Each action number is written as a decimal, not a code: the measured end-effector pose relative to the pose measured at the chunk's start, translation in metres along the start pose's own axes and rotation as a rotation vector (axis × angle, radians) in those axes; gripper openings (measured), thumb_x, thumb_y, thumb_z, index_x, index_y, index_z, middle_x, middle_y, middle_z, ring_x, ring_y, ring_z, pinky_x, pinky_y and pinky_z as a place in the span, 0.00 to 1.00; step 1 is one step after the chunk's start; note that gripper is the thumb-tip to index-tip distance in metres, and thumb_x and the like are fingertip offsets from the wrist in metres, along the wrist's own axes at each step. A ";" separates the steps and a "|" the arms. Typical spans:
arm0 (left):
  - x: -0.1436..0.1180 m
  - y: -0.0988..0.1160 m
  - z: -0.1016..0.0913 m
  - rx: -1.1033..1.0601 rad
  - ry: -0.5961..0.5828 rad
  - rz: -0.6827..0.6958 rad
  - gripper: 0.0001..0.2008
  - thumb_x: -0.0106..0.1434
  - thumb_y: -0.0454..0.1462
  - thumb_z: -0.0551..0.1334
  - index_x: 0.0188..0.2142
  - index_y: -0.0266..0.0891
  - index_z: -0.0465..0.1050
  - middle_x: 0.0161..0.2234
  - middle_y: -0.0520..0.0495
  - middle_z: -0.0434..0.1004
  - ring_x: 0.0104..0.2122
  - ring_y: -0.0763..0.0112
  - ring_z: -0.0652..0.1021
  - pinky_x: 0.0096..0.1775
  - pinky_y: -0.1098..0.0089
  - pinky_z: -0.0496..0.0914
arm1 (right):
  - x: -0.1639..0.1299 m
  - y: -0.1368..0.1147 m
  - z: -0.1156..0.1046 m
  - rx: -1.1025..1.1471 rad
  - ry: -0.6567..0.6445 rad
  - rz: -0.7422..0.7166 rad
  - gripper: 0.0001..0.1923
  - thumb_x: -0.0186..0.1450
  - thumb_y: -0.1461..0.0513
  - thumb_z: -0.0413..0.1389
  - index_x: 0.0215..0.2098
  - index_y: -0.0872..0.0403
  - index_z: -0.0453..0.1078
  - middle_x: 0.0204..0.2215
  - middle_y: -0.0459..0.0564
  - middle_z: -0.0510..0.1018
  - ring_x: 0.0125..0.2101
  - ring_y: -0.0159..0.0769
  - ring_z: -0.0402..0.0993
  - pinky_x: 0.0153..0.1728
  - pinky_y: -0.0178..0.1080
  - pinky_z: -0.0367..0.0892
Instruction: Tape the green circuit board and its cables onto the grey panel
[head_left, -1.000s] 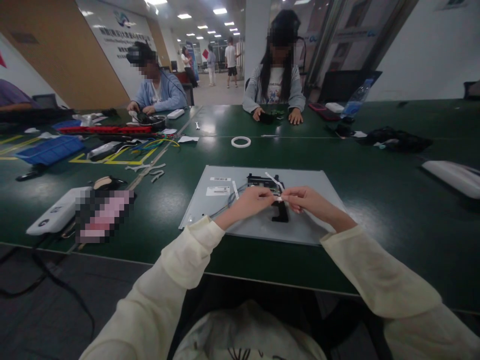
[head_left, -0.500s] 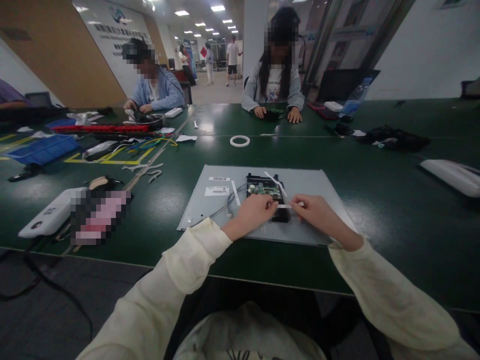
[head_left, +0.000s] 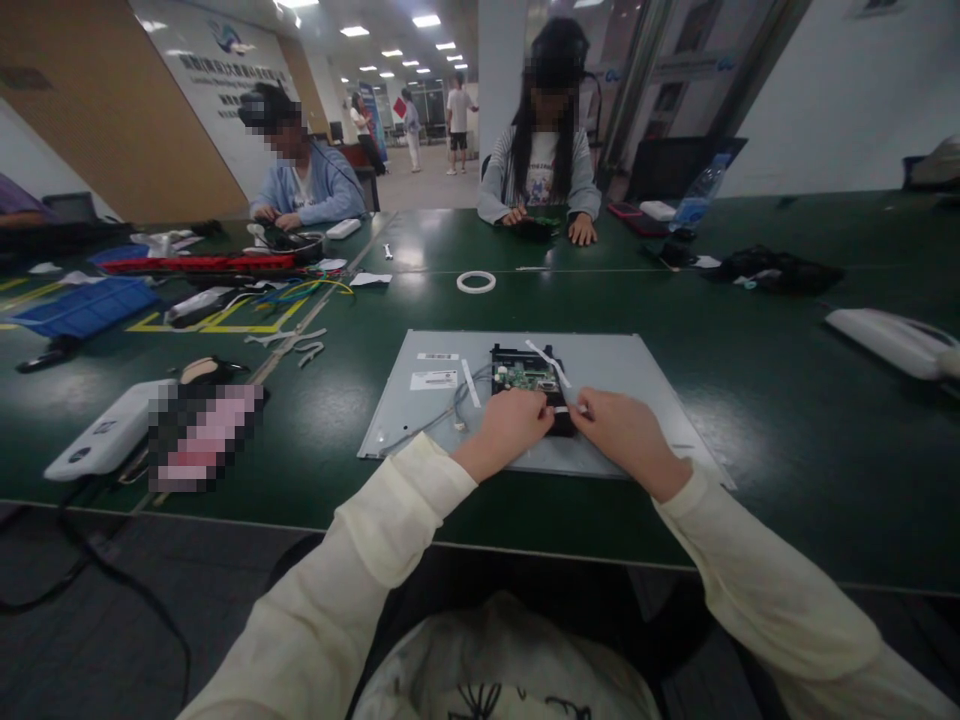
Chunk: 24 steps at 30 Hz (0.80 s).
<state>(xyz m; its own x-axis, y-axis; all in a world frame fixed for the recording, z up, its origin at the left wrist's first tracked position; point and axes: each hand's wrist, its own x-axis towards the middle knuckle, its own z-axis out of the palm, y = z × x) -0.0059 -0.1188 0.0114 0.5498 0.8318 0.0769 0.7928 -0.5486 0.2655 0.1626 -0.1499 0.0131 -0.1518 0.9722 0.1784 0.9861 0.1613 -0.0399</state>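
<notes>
Pinched taut between left hand (head_left: 510,428) and right hand (head_left: 626,435): a short white strip (head_left: 568,409), held low over the circuit board (head_left: 526,377) on the grey panel (head_left: 637,375), mid-bench (head_left: 787,400), apparently for sticking down.

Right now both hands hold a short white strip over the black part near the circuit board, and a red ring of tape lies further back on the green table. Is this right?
Not quite: the ring of tape is white, not red, as the head view shows. The rest holds: the left hand and right hand pinch a short white strip over the black part by the circuit board, on the green table.
</notes>
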 end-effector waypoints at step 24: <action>-0.019 -0.002 -0.003 0.130 0.055 -0.113 0.15 0.62 0.37 0.52 0.32 0.35 0.76 0.29 0.41 0.78 0.31 0.63 0.78 0.34 0.68 0.71 | -0.015 0.018 0.003 -0.050 0.003 0.237 0.09 0.66 0.56 0.48 0.39 0.52 0.65 0.24 0.46 0.74 0.28 0.38 0.71 0.24 0.34 0.48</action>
<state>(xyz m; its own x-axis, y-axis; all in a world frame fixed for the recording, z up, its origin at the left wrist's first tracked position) -0.0184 -0.1330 0.0127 0.4429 0.8902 0.1070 0.8781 -0.4547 0.1487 0.1825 -0.1615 0.0065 0.0842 0.9814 0.1723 0.9963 -0.0798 -0.0327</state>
